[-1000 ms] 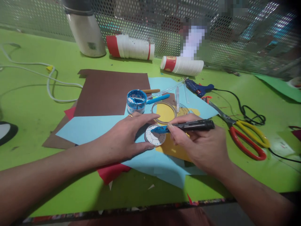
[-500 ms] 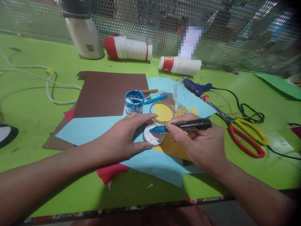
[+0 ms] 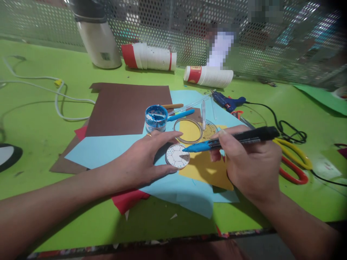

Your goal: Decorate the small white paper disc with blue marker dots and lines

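Note:
A round white disc [image 3: 175,157] with black lines, dots and grey sides lies on light blue and yellow paper. My left hand [image 3: 145,153] steadies it, thumb at the near edge and fingers curved around the far left side. In my right hand [image 3: 249,162] is a black marker [image 3: 244,136] with a blue front end. Its tip hovers over or touches the disc's upper right; I cannot tell which. Just behind the disc lies a clear ring [image 3: 189,142]. An open jar of blue paint [image 3: 156,124] stands behind my left fingers.
A blue glue gun [image 3: 227,101] and scissors [image 3: 294,173], partly hidden by my right hand, lie on the right. Brown paper [image 3: 127,108] covers the left middle. Stacked paper cups [image 3: 159,57] and a white bottle [image 3: 100,43] are by the mesh screen. A white cable [image 3: 56,95] trails left.
My right hand has moved right with the marker, drawing its tip from the disc's upper left to its upper right. My left hand and the disc stay in place.

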The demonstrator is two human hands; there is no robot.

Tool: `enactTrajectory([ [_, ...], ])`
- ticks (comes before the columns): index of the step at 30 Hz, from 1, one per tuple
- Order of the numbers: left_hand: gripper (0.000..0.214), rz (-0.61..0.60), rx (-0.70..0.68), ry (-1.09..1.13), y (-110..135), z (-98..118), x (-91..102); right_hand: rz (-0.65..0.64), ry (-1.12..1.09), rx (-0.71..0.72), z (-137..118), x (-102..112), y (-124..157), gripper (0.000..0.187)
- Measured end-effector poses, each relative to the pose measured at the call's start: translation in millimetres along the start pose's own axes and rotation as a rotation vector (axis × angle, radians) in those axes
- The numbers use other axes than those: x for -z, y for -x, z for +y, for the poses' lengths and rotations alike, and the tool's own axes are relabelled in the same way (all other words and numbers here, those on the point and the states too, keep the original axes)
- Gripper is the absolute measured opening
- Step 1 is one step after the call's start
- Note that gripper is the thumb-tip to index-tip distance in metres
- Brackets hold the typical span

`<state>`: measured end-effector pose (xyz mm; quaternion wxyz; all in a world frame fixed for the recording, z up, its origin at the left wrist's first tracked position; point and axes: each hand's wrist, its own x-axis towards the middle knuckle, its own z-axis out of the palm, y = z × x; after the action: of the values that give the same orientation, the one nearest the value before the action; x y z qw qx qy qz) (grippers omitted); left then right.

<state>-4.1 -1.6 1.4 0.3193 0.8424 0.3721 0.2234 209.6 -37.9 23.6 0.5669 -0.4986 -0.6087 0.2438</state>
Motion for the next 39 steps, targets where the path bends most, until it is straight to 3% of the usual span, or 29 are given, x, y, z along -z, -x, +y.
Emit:
enactTrajectory([
  [6, 0.069, 0.003, 0.013, 0.011, -0.3, -1.1, -1.5, -0.022, -0.045, -0.108, 0.3, 1.8, -0.6, 0.014],
  [22, 0.071, -0.019, 0.009, 0.087, -1.4, 3.2, 1.8, -0.047, -0.092, -0.154, -0.7, 2.1, 0.2, 0.014],
  [30, 0.073, -0.002, 0.032, 0.103, -0.4, -0.5, -0.8, -0.083, -0.233, -0.209, 3.6, 5.0, -1.5, 0.014],
  [36, 0.067, 0.039, 0.002, 0.045, 0.5, -5.8, -5.8, -0.070, -0.247, -0.156, -13.8, 14.8, -32.3, 0.015],
  [39, 0.064, 0.039, -0.033, 0.031, -0.5, -5.8, -5.6, -0.102, -0.226, -0.094, -28.1, 7.6, -55.0, 0.014],
])
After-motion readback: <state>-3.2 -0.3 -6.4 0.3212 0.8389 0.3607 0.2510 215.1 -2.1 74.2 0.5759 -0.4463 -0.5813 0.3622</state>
